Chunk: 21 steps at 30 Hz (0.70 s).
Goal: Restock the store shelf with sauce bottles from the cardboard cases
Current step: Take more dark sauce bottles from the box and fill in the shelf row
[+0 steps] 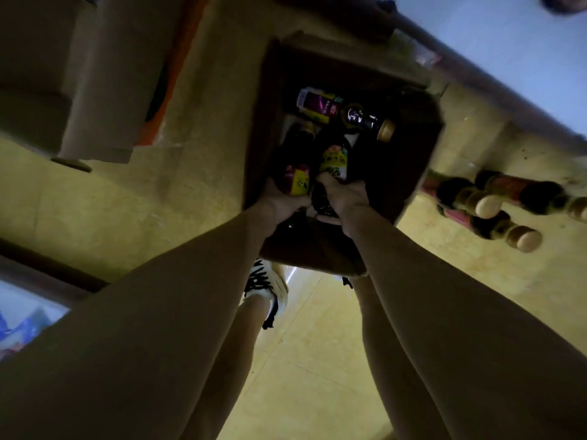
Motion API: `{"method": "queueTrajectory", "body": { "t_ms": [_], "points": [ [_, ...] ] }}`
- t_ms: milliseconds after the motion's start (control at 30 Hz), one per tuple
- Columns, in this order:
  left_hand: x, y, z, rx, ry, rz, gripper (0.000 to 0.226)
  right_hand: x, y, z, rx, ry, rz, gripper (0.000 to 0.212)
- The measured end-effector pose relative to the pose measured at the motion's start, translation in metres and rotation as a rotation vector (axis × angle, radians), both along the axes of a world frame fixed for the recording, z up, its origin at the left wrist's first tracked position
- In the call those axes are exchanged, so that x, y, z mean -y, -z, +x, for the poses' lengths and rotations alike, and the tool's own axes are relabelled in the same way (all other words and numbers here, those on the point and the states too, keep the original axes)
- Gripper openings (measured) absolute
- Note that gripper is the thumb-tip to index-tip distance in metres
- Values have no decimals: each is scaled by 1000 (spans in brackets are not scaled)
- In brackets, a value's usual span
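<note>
Both hands down inside the open cardboard case (pixel 409 173) on the floor. Left hand (pixel 279 203) fingers curled round a dark sauce bottle (pixel 297 166); right hand (pixel 344 195) fingers clenched round a yellow-labelled bottle (pixel 333 160). Beyond the fingertips, another bottle (pixel 346 114) lying flat in the case.

The cardboard case (pixel 409 160) the hands reach into reads dark brown in the dim light. The bottle (pixel 293 173) under the left hand (pixel 279 201) is dark with a red and yellow label; the one (pixel 333 160) under the right hand (pixel 344 195) wears a yellow-green label. Beyond the fingers lies a dark bottle with a gold cap (pixel 368 122), beside one with a purple, white and yellow label (pixel 317 104). To the right of the right hand, bottles on the floor (pixel 495 201) show red labels and pale tan caps, perhaps cream. The floor tiles (pixel 127 201) are mottled yellow. Below the wrists, a shoe (pixel 266 285) is white with black laces.
</note>
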State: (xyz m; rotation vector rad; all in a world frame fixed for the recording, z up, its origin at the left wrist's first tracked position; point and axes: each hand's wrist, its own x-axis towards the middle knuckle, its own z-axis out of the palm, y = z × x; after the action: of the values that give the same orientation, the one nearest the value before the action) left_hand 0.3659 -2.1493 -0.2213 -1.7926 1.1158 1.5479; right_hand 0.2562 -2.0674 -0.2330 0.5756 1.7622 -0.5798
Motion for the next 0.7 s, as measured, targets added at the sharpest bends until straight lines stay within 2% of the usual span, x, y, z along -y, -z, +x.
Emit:
{"method": "queueTrajectory", "body": {
  "t_ms": [67,133,233,267,333,367,467,700],
  "points": [
    [8,-37,-4,-12,-38,18,102,7,-35,-10,25,20,-6,71],
    [17,-78,-8,-24,-65,20,96,10,-75,-16,40,-57,7,75],
    [32,-149,-15,-54,-115,63,58,14,-140,-18,18,-195,-7,77],
    [39,-175,-18,-53,-119,82,57,15,-163,-18,7,-219,-20,76],
    [49,-229,-20,-67,-91,105,70,19,-218,-16,-3,-242,-54,71],
    [55,-254,-20,-80,-69,96,68,21,-246,-16,-14,-254,-75,67],
    [68,-342,-19,-108,-39,28,42,29,-336,-14,-106,-317,-152,49],
    [102,-510,-12,-269,-126,-153,49,66,-533,-18,-368,-456,-262,64]
  ]
}}
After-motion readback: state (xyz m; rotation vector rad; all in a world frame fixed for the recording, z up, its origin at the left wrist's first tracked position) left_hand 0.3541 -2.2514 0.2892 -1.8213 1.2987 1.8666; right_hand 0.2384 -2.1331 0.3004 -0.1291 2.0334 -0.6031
